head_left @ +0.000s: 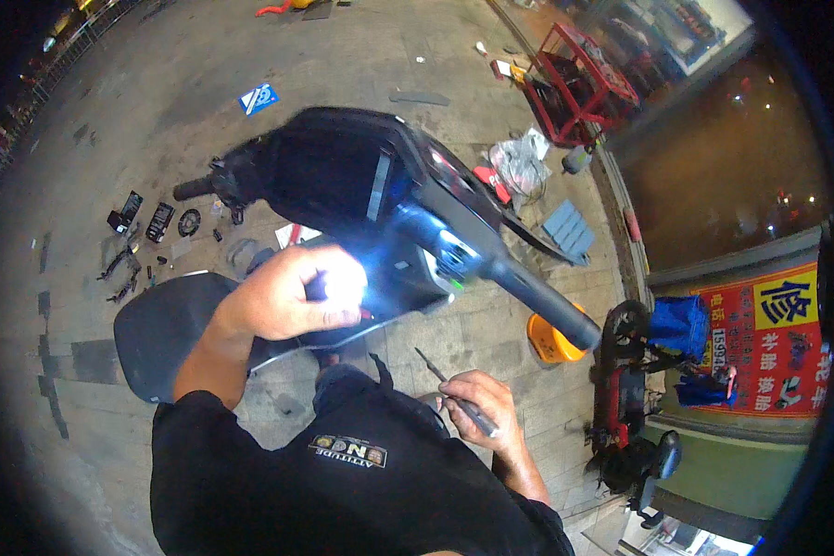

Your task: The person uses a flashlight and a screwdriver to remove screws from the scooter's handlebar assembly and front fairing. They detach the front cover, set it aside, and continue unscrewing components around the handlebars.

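Observation:
In front of me stands an electric scooter whose black front panel [329, 167] and handlebar fill the middle of the view. My left hand [283, 292] is raised over it with fingers curled together. White glare washes out its fingertips, so what they hold cannot be made out. Bright light also falls on the switches [454, 255] beside the right handlebar grip [547, 306]. Lower right, my right hand [486, 408] is closed round the dark handle of a screwdriver [433, 365]. Its thin shaft points up and left, apart from the scooter. The scooter's black seat [171, 324] lies left of my left forearm.
Black boxes [159, 222], a dark ring [189, 222] and several small parts lie on the paving at left. A red cart [584, 83], a clear plastic bag [521, 167] and a blue panel [568, 232] are at upper right. A yellow bucket [551, 341] sits below the grip.

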{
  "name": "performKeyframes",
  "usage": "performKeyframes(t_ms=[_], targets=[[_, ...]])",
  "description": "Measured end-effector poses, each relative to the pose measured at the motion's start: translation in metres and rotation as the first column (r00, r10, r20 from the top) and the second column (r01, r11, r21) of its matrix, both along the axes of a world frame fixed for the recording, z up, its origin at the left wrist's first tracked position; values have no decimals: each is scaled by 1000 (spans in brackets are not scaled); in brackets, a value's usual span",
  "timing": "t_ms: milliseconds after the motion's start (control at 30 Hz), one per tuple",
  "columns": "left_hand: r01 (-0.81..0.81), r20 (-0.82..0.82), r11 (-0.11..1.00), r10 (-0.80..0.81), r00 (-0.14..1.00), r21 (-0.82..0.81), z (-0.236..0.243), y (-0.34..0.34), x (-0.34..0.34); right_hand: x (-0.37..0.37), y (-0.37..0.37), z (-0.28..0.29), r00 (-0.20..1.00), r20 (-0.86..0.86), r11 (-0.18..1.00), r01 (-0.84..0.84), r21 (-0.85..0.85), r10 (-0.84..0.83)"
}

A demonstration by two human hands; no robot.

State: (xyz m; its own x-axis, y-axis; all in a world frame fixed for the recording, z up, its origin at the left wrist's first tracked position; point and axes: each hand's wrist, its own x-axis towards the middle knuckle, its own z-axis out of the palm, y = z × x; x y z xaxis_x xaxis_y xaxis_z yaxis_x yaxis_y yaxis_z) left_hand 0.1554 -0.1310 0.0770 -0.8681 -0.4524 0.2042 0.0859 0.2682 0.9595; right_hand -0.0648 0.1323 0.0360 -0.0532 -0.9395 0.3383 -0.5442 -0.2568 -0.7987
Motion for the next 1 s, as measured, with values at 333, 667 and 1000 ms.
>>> performKeyframes(t_ms=[333,667,1000], targets=[[25,535,896,-286,795,443,-137,234,-161,-137,246,-66,839,75,828,510,233,-538],[-287,423,704,-21,906,649,-169,277,-292,-246,242,-73,817,390,903,351,250,-425],[-430,323,166,439,838,888,-206,214,-436,-411,192,-67,788,454,888,242,392,-415]])
